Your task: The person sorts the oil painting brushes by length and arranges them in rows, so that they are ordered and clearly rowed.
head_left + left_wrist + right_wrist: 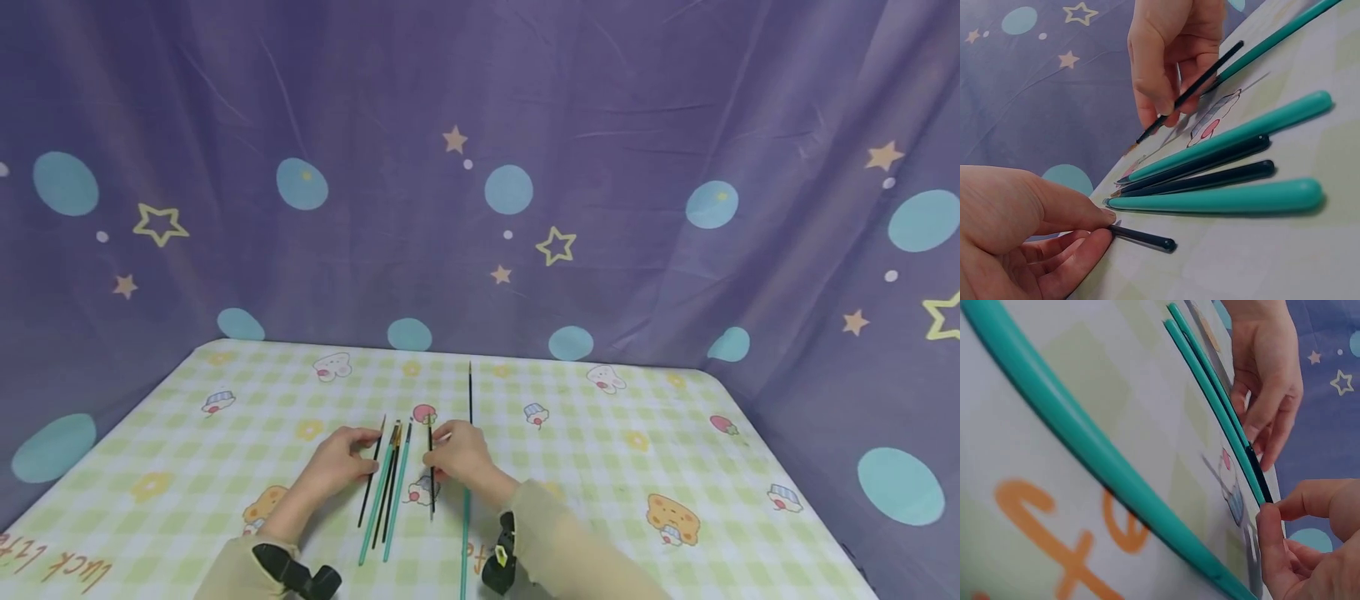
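My left hand point(337, 462) pinches a thin black paintbrush point(1147, 237) at the left end of a small row, its bristles pointing to the back. Between thumb and fingertips, my right hand point(465, 454) holds another thin black paintbrush point(1210, 75), tilted above the cloth in the left wrist view. Between the hands lie two teal-handled paintbrushes, a left one point(1229, 196) and a right one point(1241, 134), with two black paintbrushes point(1222, 175) between them. All lie roughly side by side, handles toward me.
A long teal and black paintbrush point(465, 542) lies to the right of the row, running under my right hand's side toward the back. The table has a green checked cloth point(585, 483) with cartoon prints. A purple curtain point(615, 275) hangs behind it.
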{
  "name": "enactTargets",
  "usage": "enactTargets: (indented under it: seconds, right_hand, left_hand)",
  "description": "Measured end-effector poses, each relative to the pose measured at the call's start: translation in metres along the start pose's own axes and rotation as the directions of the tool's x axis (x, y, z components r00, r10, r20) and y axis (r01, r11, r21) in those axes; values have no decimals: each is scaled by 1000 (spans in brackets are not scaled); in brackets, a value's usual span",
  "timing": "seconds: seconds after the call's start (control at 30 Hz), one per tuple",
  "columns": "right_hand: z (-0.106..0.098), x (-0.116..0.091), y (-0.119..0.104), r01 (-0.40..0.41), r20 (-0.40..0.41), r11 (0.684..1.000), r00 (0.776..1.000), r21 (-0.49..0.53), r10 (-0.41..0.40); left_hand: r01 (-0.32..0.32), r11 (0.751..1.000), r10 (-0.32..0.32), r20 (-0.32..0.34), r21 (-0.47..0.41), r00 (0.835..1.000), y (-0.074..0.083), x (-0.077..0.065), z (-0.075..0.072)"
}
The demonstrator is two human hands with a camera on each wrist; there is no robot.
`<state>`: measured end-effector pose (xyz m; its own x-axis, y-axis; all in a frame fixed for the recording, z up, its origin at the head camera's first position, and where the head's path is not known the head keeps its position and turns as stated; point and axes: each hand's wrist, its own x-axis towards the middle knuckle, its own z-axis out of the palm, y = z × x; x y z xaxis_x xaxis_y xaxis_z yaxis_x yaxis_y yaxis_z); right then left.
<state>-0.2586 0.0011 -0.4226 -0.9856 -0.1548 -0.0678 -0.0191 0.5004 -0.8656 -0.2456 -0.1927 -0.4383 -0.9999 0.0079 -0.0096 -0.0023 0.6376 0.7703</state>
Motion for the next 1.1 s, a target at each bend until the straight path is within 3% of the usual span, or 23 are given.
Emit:
enactTargets:
  seconds: [0.5, 0.9, 1.1]
  right_hand:
    - [-35, 35, 8, 31, -41, 989, 999, 143, -26]
    - [-54, 64, 31, 20, -129, 990, 992, 142, -2]
    - [-63, 72, 37, 46, -168, 996, 985, 70, -34]
  left_hand:
    - [14, 1000, -14, -12, 10, 1000, 1, 0, 1]
    - [24, 1000, -24, -14, 4, 1000, 2, -2, 0]
    - [23, 1000, -23, -18, 12, 1000, 3, -1, 1]
